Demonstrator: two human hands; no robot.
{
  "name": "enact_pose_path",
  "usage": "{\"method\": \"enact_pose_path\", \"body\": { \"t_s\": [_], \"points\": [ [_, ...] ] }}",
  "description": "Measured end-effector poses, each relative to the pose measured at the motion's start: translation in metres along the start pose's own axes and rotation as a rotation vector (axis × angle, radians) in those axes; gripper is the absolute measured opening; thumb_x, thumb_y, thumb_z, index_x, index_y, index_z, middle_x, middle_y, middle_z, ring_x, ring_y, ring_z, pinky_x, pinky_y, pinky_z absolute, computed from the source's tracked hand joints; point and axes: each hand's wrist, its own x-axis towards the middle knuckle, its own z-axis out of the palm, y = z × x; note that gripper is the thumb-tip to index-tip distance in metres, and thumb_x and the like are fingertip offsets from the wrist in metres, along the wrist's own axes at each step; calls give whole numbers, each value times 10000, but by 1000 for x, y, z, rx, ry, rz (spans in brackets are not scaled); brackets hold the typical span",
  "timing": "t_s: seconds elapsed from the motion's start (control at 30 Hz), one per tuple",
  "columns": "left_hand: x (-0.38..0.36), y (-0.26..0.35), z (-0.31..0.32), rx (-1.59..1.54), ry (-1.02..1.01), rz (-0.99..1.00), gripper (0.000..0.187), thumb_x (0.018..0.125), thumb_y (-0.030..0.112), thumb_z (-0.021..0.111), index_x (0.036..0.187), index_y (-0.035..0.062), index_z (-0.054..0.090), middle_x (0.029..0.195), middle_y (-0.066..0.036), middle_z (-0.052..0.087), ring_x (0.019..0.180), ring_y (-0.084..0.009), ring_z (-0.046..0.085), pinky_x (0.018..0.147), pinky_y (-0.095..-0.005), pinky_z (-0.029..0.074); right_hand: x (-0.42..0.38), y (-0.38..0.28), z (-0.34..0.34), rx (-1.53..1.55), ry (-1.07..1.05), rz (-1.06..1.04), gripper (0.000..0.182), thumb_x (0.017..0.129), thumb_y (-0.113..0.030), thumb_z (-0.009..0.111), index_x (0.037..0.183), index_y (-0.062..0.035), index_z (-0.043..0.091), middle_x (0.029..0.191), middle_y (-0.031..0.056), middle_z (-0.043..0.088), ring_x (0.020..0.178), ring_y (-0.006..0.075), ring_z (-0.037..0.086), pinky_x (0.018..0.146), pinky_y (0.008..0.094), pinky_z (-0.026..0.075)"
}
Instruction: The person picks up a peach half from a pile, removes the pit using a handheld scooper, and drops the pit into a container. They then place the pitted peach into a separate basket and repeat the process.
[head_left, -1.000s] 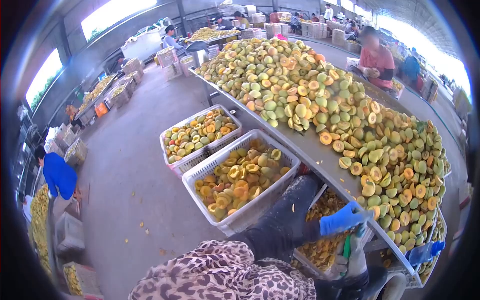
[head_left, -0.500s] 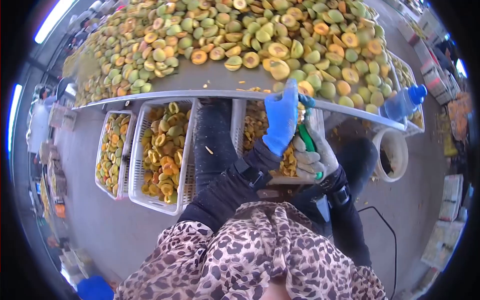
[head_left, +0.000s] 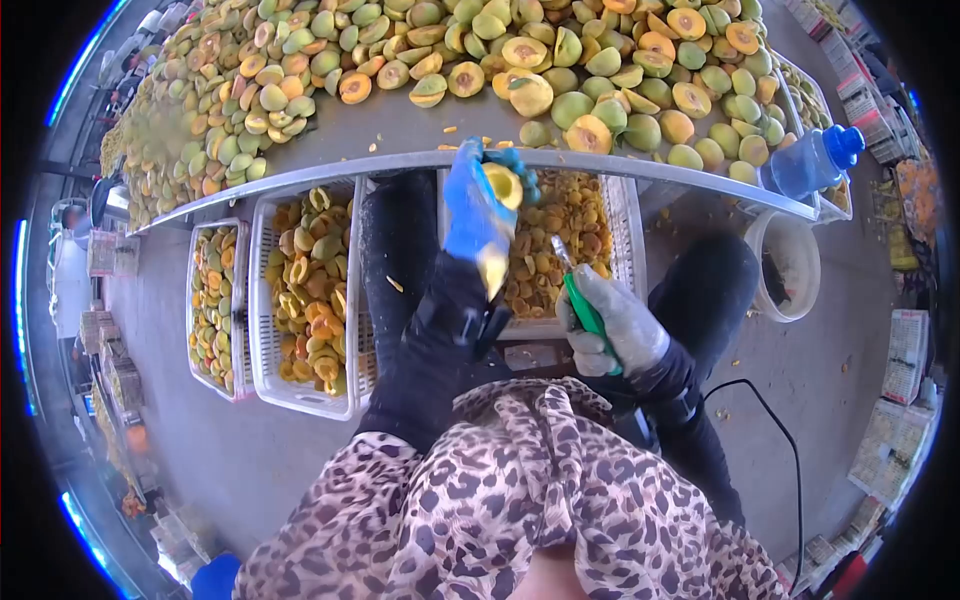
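Note:
My left hand, in a blue glove, is closed on a hollowed peach half just below the metal table's near edge. A blurred yellow piece of fruit shows by that wrist. My right hand, in a grey glove, grips a green-handled pitting tool whose short metal tip points up and left. Beneath and between both hands stands a crate with fruit pieces in it. Halved peaches are heaped on the table beyond.
Two white crates of peach halves, a larger one and a smaller one, stand on the floor at left. At right are a white bucket and a blue-capped plastic bottle at the table edge. A black cable curves across the floor.
My hands have moved apart: the left went leftward with the peach half, now showing its hollow. My right hand sits lower, and the tool's metal tip has come into sight.

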Motion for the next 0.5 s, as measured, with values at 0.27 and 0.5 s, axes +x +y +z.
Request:
{"method": "enact_pose_path", "body": {
  "t_s": [0.27, 0.5],
  "points": [
    [-33, 0, 36, -271, 54, -241, 347, 874, 140, 463, 1121, -86, 554, 1120, -223, 582, 982, -360, 585, 825, -464, 515, 24, -4, -27, -929, 639, -856, 267, 921, -269, 568, 818, -24, 544, 584, 148, 540, 473, 259, 561, 497, 362, 460],
    [-75, 4, 46, 69, 4, -128, 470, 933, 364, 517, 1240, 10, 485, 1116, -130, 606, 1028, -224, 594, 884, -404, 497, 12, -30, 3, -1695, 664, -1099, 252, 886, -337, 602, 822, -104, 529, 628, 113, 608, 553, 313, 615, 468, 395, 474]
  ]
}}
